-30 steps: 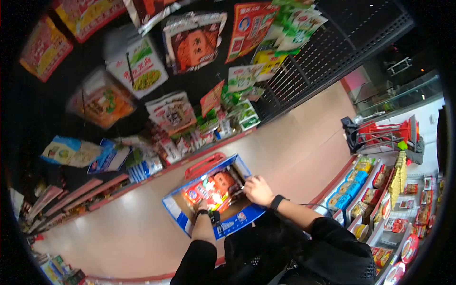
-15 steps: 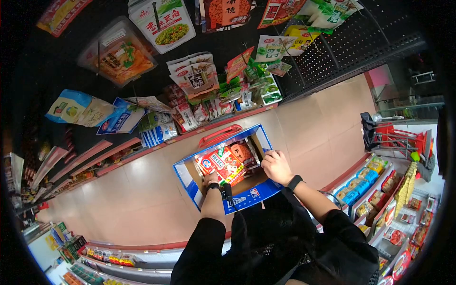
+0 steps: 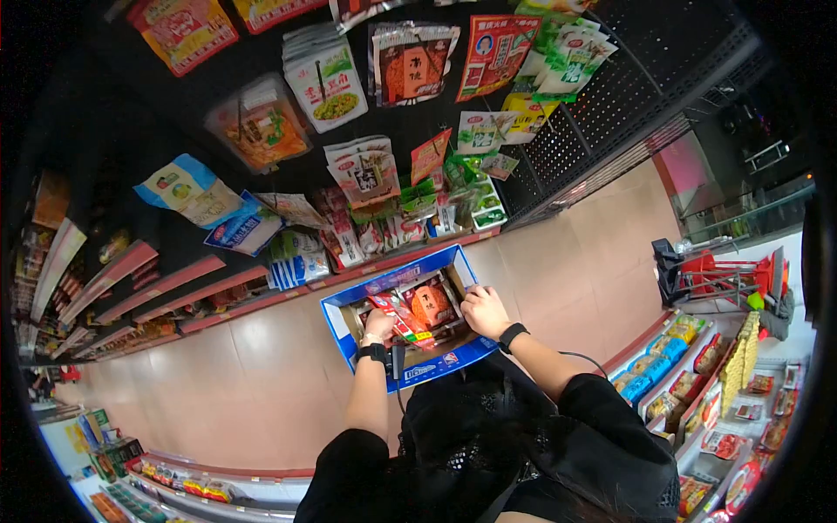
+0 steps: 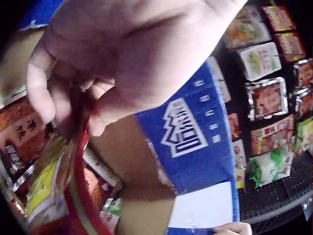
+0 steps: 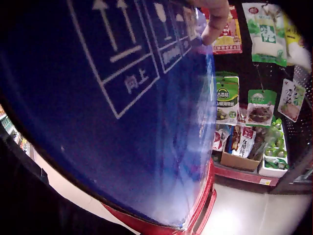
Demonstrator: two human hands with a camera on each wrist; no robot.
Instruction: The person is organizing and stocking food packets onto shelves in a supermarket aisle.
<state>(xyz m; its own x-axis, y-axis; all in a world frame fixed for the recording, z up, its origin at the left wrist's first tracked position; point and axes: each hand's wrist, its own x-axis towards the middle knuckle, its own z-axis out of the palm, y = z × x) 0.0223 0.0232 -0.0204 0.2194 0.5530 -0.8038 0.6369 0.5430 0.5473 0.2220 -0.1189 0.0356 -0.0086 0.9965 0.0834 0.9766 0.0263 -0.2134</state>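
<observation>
A blue cardboard box (image 3: 418, 373) stands in front of the person, holding several flat food packets. My left hand (image 3: 378, 326) reaches inside and pinches the top edge of a red packet (image 3: 403, 319), between thumb and fingers in the left wrist view. This packet is tilted up, with yellow and clear parts (image 4: 44, 188) on one side. Beside and partly beneath it lies a dark packet with an orange-red picture (image 3: 431, 304). On the box's right rim, my right hand (image 3: 485, 312) grips the wall, with a fingertip (image 5: 211, 34) over the outside face.
A black pegboard shelf (image 3: 602, 96) with hanging food packets runs behind the box. Under the box shows something red (image 5: 208, 196) with a rail. Stocked shelves (image 3: 697, 383) line the right, and a folded red frame (image 3: 732, 275) stands farther back.
The red packet lay flat with its front showing; my left hand has taken its edge and tilted it up, uncovering more of the dark packet. My right hand stays on the rim.
</observation>
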